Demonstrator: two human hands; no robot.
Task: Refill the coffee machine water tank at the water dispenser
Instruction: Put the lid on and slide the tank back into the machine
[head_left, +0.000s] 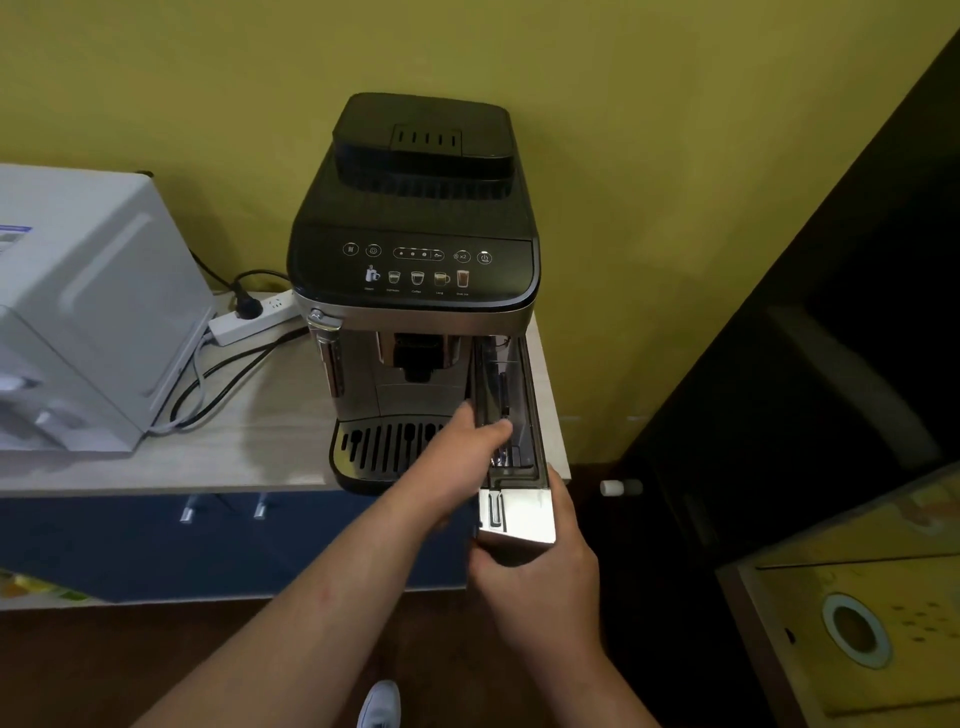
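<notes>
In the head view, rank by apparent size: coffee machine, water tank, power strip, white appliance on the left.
1. Coffee machine
2. White appliance, though cut off by the frame edge
3. Water tank, nearer the camera
4. Power strip

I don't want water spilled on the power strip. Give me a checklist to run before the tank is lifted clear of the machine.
1. Right hand gripping the water tank at its front end: ok.
2. Left hand steadying the tank's top edge: ok.
3. Tank slid partly out of the coffee machine: ok.
4. Tank fully free of its slot: not ok.
5. Water level inside: cannot tell.
6. Power strip away from the tank's path: ok.
</notes>
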